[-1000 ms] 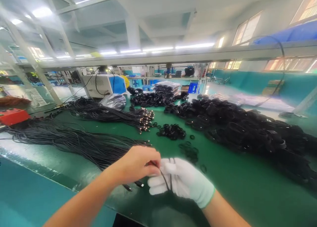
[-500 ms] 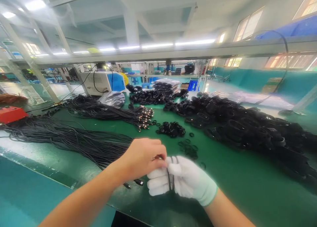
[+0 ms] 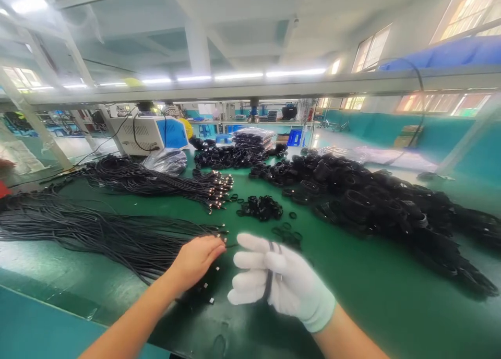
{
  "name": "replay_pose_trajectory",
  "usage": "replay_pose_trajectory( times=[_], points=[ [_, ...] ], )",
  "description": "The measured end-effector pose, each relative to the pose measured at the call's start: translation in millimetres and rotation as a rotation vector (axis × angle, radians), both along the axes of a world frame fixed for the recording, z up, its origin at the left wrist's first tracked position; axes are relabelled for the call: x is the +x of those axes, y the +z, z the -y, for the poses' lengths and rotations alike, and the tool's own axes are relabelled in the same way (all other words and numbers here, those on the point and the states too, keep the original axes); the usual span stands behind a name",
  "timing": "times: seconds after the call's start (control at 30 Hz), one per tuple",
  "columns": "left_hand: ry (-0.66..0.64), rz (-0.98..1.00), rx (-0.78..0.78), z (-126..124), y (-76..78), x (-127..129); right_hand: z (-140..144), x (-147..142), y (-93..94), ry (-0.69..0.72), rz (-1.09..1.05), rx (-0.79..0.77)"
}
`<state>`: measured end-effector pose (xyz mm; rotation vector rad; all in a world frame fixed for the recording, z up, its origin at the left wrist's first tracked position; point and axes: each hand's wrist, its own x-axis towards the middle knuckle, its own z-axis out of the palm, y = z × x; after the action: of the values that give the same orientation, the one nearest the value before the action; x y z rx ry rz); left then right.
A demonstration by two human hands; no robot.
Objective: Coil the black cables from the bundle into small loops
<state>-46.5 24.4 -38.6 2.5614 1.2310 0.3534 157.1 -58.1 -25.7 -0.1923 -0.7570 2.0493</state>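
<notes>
Big factory hall here, strip lights overhead, and a long green bench [image 3: 352,296] pretty much buried in black cable stuff. There's a white and blue machine [image 3: 151,133] at the back left and a huge heap of coiled cables [image 3: 376,202] sprawling down the right side.

The person's right hand [image 3: 279,280], in a white glove, has its fingers spread open, with a few turns of thin black cable [image 3: 270,280] looped across the palm and around the fingers. So it isn't clenched, more carrying the loops like a bobbin. The bare left hand [image 3: 198,260] is reaching down to the near end of the loose cable bundle [image 3: 97,234] fanned out on the left, fingertips pinched right at the little metal-tipped plug ends [image 3: 221,237]. Whether it's actually got one pinched or is just touching, can't quite tell, it's a bit blurry there.

Looks like the winding step: a cable gets wrapped around the gloved hand into a small coil. Going by the small rubber rings [image 3: 260,207] scattered just past the hands, the coil probably gets banded with one and tossed on the heap, though that's a guess.

Next move seems to need the left hand to single out one strand from the bundle without dragging its neighbours along, while the right keeps its fingers spread so the loops don't slip off.
</notes>
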Motion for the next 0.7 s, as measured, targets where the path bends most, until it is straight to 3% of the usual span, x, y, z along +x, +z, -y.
replay_pose_trajectory(
  times=[0.13, 0.27, 0.37, 0.43, 0.5, 0.57, 0.63, 0.7],
  points=[
    [0.009, -0.178, 0.128, 47.5, 7.0, 1.7, -4.7, 4.5, 7.4, -0.14, 0.042, -0.025],
    [-0.132, -0.116, 0.249, 90.7, 8.9, 18.6, -7.5, 0.8, 6.7, -0.254, 0.108, -0.069],
    [-0.178, -0.054, 0.338, 91.5, 13.6, 24.2, -5.7, -5.3, -1.6, -0.282, 0.19, -0.101],
    [-0.191, -0.02, 0.371, 78.7, 24.9, 22.5, -2.5, -8.4, -9.0, -0.196, 0.228, -0.094],
    [-0.221, 0.03, 0.308, 61.4, 40.3, 19.4, 1.0, -10.5, -15.5, -0.014, 0.214, -0.056],
    [-0.252, 0.119, 0.13, 44.8, 52.5, 18.1, 4.2, -12.3, -20.1, 0.16, 0.175, -0.021],
    [-0.27, 0.249, -0.11, 32.2, 54.3, 19.8, 6.7, -14.9, -22.4, 0.247, 0.155, -0.026],
    [-0.279, 0.367, -0.312, 24.0, 44.6, 22.5, 8.4, -18.5, -22.2, 0.285, 0.136, -0.054]
  ],
)
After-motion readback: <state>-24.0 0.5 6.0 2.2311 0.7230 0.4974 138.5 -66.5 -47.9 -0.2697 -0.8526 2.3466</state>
